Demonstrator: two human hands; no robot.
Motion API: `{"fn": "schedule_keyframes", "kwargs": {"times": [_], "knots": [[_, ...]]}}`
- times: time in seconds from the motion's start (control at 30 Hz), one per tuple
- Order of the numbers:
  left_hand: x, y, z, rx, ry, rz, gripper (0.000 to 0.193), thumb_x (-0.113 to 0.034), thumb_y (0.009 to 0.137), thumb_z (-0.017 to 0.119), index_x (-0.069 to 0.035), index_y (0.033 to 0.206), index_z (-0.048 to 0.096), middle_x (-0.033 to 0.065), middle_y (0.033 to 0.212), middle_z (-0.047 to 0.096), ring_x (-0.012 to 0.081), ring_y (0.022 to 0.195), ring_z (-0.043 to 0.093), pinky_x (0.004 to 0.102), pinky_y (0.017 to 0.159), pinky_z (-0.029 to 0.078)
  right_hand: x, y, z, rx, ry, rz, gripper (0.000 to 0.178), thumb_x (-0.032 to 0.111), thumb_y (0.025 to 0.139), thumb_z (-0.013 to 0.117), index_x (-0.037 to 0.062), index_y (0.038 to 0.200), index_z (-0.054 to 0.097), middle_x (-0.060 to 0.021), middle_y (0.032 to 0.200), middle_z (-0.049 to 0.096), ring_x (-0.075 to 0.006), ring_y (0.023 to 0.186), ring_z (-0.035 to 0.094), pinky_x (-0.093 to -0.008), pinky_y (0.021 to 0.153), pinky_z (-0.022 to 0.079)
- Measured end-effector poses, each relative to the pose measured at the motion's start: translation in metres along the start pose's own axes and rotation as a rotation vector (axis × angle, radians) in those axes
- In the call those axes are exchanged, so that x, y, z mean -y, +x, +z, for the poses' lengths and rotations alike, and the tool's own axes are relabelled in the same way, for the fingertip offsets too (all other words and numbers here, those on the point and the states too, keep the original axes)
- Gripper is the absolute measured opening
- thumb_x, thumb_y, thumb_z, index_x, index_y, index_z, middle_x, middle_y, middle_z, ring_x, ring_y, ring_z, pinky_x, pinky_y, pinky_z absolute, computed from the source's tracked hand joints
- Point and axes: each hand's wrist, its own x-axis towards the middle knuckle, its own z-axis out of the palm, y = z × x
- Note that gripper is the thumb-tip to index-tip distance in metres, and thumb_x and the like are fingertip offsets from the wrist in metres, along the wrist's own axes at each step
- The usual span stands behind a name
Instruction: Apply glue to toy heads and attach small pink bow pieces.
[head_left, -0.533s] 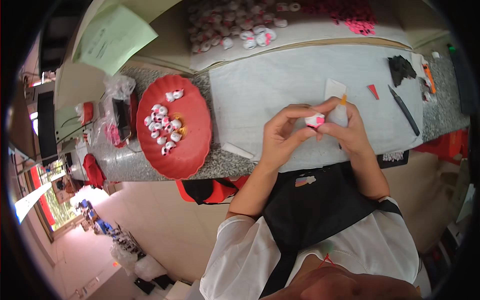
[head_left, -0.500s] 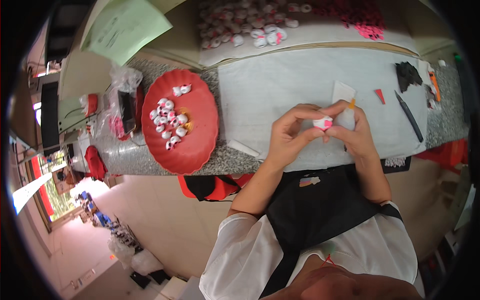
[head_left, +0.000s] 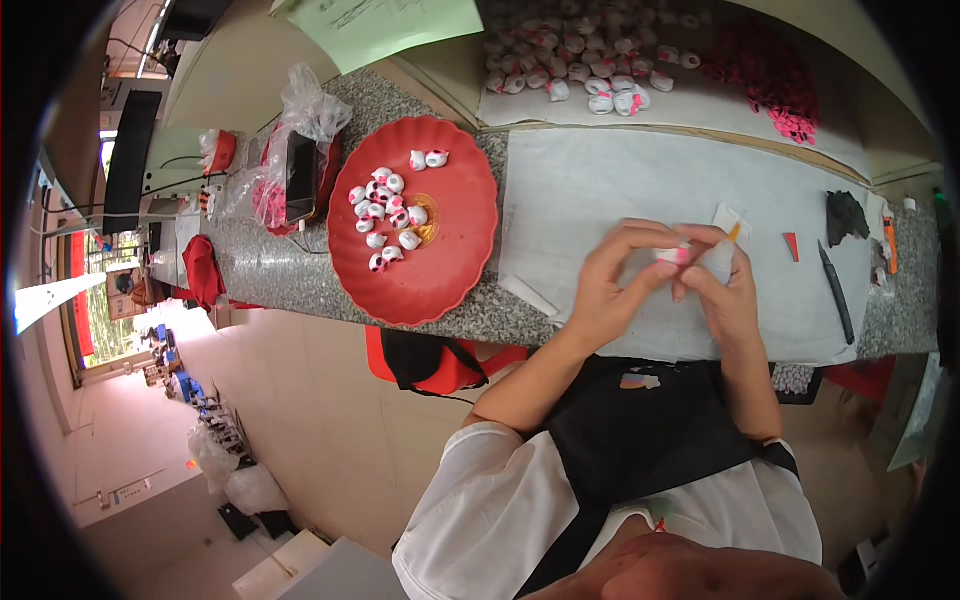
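Over the white work sheet [head_left: 560, 190], my left hand [head_left: 615, 285] pinches a small white-and-pink figure piece [head_left: 668, 256] between thumb and fingers. Close beside it, my right hand [head_left: 730, 295] is closed around a small translucent squeeze bottle [head_left: 718, 262] with a yellow-orange tip pointing up and away. The right fingertips are near the piece; I cannot tell whether they touch it. To the left, a red scalloped plate [head_left: 465, 255] holds several similar white pieces [head_left: 388, 188] with pink and dark marks.
A shelf at the back bears many white pieces [head_left: 570, 60] and a heap of pink parts [head_left: 775, 95]. At right lie a dark pen-like tool [head_left: 836, 295], a red pointed scrap [head_left: 792, 247] and a black crumpled cloth [head_left: 847, 215]. A phone [head_left: 301, 175] and plastic bag [head_left: 315, 105] sit at left.
The whole view has shifted, so the table appears farther right. The white-and-pink piece has turned in my left fingers, and my right fingertips have drawn slightly back from it.
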Motion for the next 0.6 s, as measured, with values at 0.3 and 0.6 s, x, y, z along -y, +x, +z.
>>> {"fn": "schedule_keyframes", "kwargs": {"times": [0.3, 0.6], "knots": [[-0.043, 0.034, -0.076, -0.41, 1.129, 0.37, 0.03, -0.004, 0.067, 0.058, -0.005, 0.096, 0.052, 0.0113, 0.098, 0.048, 0.0261, 0.092, 0.044, 0.0345, 0.082, 0.032, 0.017, -0.001, -0.022, -0.154, -0.225, -0.129, 0.045, 0.001, 0.065, 0.049, -0.0004, 0.108, 0.036, -0.0084, 0.081, 0.046, -0.0076, 0.053, 0.039, -0.017, 0.043, 0.033], [0.031, 0.119, -0.031, -0.024, 1.534, 0.574, 0.02, -0.003, 0.062, 0.058, -0.006, 0.081, 0.055, 0.0053, 0.087, 0.054, 0.0231, 0.08, 0.05, 0.0436, 0.086, 0.03, 0.008, -0.011, -0.031, -0.115, -0.048, -0.138, 0.034, 0.003, 0.065, 0.038, 0.0022, 0.098, 0.031, -0.0106, 0.094, 0.039, -0.0126, 0.06, 0.045, -0.0203, 0.037, 0.038]]}}
